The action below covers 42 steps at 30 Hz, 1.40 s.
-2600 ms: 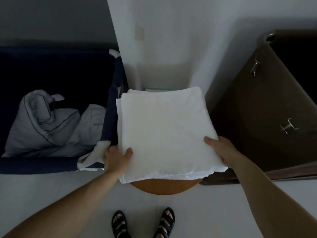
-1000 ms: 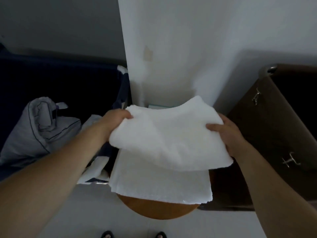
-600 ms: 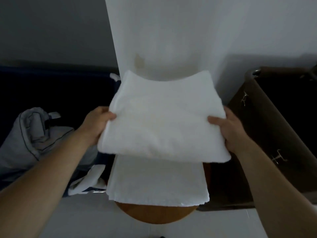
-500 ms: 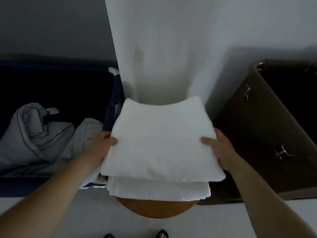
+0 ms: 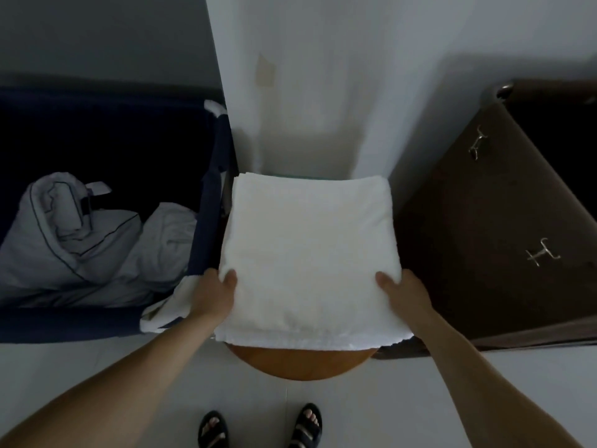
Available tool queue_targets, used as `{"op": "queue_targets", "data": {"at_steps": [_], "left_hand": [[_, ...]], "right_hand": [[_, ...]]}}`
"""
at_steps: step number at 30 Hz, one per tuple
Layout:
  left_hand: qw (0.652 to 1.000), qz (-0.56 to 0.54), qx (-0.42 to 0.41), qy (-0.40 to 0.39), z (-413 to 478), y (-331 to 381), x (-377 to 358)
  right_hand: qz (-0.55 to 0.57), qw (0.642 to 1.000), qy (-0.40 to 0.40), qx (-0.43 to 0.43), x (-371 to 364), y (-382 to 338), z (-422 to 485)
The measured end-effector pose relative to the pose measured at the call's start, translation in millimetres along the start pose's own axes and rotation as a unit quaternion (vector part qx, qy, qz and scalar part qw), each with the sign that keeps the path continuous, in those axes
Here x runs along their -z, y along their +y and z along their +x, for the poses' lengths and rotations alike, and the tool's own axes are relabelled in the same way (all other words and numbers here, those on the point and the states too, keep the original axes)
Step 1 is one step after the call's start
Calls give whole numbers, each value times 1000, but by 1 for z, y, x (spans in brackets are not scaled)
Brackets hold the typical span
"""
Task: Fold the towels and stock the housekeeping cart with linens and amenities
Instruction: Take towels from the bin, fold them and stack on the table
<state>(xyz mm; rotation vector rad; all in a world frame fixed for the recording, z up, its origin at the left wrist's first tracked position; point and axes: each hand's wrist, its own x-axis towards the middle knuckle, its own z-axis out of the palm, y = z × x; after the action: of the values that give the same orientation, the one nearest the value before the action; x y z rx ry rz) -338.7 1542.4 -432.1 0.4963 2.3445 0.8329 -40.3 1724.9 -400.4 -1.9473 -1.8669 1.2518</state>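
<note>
A folded white towel (image 5: 308, 250) lies flat on a stack of white towels, which sits on a round wooden stool (image 5: 298, 362). My left hand (image 5: 214, 294) grips the towel's left edge near the front, thumb on top and fingers under. My right hand (image 5: 405, 295) grips the right edge the same way. The towel covers nearly the whole stool top; only the stool's front rim shows.
A dark blue fabric hamper (image 5: 210, 202) with crumpled pale linen (image 5: 84, 240) stands at the left, a white cloth (image 5: 164, 312) draped over its corner. A brown cabinet (image 5: 504, 234) with metal handles stands at the right. A white wall corner (image 5: 323, 92) rises behind the stool.
The folded towel, held raised above the stack earlier, has come down flat onto the stack. Both hands slid toward its front corners and still hold its edges.
</note>
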Motion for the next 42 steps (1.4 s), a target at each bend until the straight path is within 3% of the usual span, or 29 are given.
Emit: {"op": "queue_targets", "data": {"at_steps": [5,10,15,19,22,25,29,37,42], "left_hand": [[989,-58,-102,89,5,22,21],[996,78,-14,49,-17,-17,-11],[994,89,-2,68,-22,-12,-17],[959,265,-72,64,-33,6,-29],[915,347,-195,70,-36,19,-49],[874,396,-281,27,-22,14,-61],[878,406,-253,-14,-8,-15,-67],[876,411,-246,-57,-12,-7,-50],[880,399,-257,6,1,16,-3]], "right_hand": [[68,992,69,77,10,-19,7],[-26,1000,12,-10,-22,27,1],[-93,993,68,16,-18,20,3],[-253,936,162,185,-25,-3,-4],[-363,886,89,273,-42,-13,-7],[-428,863,22,266,-58,-2,-1],[-444,861,9,248,-70,11,5],[-433,867,-7,247,-63,-2,2],[-369,881,29,296,-74,-69,-7]]}}
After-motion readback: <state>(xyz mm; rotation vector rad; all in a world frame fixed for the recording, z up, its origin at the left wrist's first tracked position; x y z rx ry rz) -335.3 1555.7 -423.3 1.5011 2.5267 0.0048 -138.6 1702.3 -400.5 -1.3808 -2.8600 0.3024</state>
